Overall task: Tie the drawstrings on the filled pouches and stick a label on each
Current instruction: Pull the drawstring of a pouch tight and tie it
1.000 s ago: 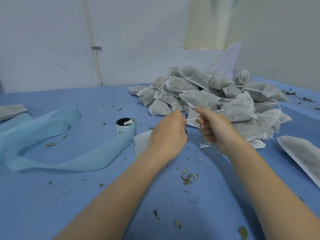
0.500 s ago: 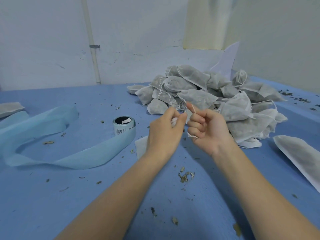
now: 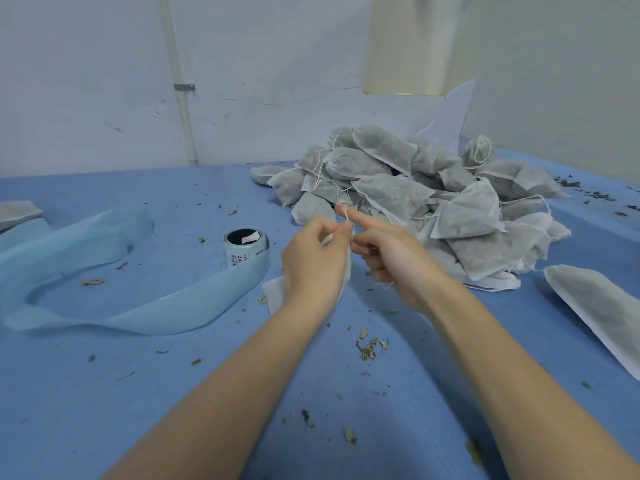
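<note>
Two hands meet above the blue table point(image 3: 104, 393). Left hand point(image 3: 313, 258) pinches the white drawstring point(image 3: 352, 231) over a pouch point(image 3: 277, 294) lying beneath it; right hand point(image 3: 391, 252) has the string looped round its extended index finger, other fingers curled. Label roll point(image 3: 246, 249) stands left; pouch pile point(image 3: 415, 202) behind.

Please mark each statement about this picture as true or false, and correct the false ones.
1. The label roll stands left of the left hand. True.
2. The pile of pouches lies at the near edge of the table. False: it lies at the far side, beyond both hands.
3. The right hand has its index finger stretched out with string looped round it. True.
4. The blue table cover is spotless. False: bits of dried leaf lie scattered on it.
5. Both hands rest flat on the table. False: they work the drawstring together.
</note>
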Demonstrator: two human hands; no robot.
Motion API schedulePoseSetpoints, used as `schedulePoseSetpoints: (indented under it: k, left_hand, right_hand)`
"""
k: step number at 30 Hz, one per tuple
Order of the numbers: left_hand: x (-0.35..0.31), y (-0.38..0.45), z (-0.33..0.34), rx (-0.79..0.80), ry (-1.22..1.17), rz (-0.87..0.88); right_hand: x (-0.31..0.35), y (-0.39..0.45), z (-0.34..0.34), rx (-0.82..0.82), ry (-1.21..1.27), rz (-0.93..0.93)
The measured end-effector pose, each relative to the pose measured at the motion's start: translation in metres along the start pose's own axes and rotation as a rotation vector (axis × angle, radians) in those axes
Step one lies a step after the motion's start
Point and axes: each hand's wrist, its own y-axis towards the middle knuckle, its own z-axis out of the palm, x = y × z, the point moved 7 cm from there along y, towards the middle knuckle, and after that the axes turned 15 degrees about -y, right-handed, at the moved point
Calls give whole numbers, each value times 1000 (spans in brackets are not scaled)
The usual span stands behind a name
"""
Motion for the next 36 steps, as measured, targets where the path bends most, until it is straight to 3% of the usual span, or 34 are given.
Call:
schedulePoseSetpoints:
  k: [4,8,12,14,18,22,28,32,36]
  left_hand:
    - [1,0,-1,21,2,-4]
    - [4,1,-2,14,-11,-52]
    - [-1,2,-1,3,66,-18]
    - [3,3,-1,11,16,-63]
    - [15,4,-1,18,-184,-190]
    - [18,7,0,46,-270,-195]
    - [3,-1,9,158,12,12]
    - [-9,-5,11,104,411,260]
    - [-13,-9,10,59,536,375]
  right_hand:
    - [4,-2,-1,-52,-177,-49]
    - [4,-3,2,-61,-204,-60]
    - [12,-5,-3,-269,-362,-162]
    - [6,-3,-7,-332,-347,-126]
    - [-13,4,-3,-112,-94,50]
    - [-18,3,-6,-13,35,12]
    - [-18,2,-21,-85,94,51]
    - [-18,2,-19,-22,257,104]
    - [-13,0,-16,-5,198,76]
